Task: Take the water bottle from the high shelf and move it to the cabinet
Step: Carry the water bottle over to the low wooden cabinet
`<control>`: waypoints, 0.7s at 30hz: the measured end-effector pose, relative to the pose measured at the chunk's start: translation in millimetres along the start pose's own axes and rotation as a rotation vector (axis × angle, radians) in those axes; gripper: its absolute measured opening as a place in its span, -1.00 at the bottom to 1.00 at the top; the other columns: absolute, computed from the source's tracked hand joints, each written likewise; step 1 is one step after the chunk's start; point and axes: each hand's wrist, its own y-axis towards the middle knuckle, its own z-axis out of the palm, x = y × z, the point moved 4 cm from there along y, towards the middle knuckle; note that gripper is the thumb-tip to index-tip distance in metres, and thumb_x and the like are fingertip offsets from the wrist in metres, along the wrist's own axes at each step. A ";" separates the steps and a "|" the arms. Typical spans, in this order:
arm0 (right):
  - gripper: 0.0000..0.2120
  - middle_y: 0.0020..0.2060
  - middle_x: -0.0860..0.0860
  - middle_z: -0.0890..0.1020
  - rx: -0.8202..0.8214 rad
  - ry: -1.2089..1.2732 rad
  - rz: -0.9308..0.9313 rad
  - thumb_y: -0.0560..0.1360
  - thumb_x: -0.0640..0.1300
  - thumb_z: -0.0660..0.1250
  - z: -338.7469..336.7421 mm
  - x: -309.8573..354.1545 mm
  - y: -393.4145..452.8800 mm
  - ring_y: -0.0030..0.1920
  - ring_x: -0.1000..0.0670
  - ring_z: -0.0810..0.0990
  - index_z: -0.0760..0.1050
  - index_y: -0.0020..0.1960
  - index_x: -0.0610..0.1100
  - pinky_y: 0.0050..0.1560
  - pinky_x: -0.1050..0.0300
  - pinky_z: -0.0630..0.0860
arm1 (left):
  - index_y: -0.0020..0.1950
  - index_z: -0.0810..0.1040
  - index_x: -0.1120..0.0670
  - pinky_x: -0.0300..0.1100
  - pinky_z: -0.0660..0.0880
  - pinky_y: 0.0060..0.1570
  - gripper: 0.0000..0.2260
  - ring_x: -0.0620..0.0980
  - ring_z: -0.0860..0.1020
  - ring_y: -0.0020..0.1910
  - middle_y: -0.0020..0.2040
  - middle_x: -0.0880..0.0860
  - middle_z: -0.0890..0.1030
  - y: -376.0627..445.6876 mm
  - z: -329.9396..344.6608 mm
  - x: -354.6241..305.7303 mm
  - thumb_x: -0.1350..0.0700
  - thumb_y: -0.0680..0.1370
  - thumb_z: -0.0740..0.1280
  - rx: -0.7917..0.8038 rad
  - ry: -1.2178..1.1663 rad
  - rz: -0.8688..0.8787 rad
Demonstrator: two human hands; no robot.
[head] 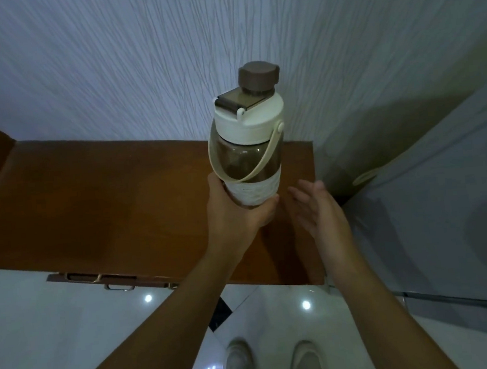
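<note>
The water bottle [249, 151] is smoky brown plastic with a cream lid, a brown cap, a cream carry strap and a pale sleeve round its lower half. It is held upright, slightly tilted, over the right part of the brown wooden cabinet top [105, 202]. My left hand [236, 211] grips its base from below and from the left. Just right of the bottle my right hand [317, 204] is flat with its fingers spread, and it touches nothing. The high shelf is not in view.
A textured pale wall [165, 44] rises behind the cabinet. A grey fridge-like panel [443, 196] stands close on the right. Metal drawer handles [118, 283] stick out at the cabinet's front edge. Glossy white floor tiles and my shoes [270, 364] are below.
</note>
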 end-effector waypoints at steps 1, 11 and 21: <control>-0.57 0.21 0.11 0.58 -0.005 0.004 -0.001 0.60 0.17 0.01 -0.5 -2.1 1.6 0.24 0.13 0.52 0.40 0.37 0.06 0.30 0.10 0.38 | 0.36 0.39 0.06 -0.40 0.53 0.02 -0.28 -0.25 0.59 0.16 0.19 -0.04 0.59 0.9 1.2 3.7 0.11 0.29 0.66 0.001 0.008 0.001; -0.49 0.30 0.05 0.56 -0.041 -0.027 -0.002 0.58 0.20 0.01 -9.9 -10.7 1.2 0.30 0.07 0.50 0.35 0.44 0.03 0.38 0.01 0.35 | 0.34 0.40 0.02 -0.27 0.58 0.10 -0.28 -0.14 0.61 0.18 0.19 -0.06 0.60 -8.7 14.4 17.3 0.10 0.27 0.67 -0.008 -0.031 0.023; -0.48 0.41 0.04 0.48 -0.040 -0.019 -0.002 0.61 0.15 -0.05 -22.0 1.5 -9.2 0.28 0.13 0.39 0.30 0.49 0.00 0.36 0.10 0.27 | 0.35 0.33 -0.14 -0.31 0.54 0.16 -0.25 -0.18 0.56 0.24 0.25 -0.08 0.56 -18.0 9.7 38.6 0.10 0.29 0.66 -0.036 0.036 0.056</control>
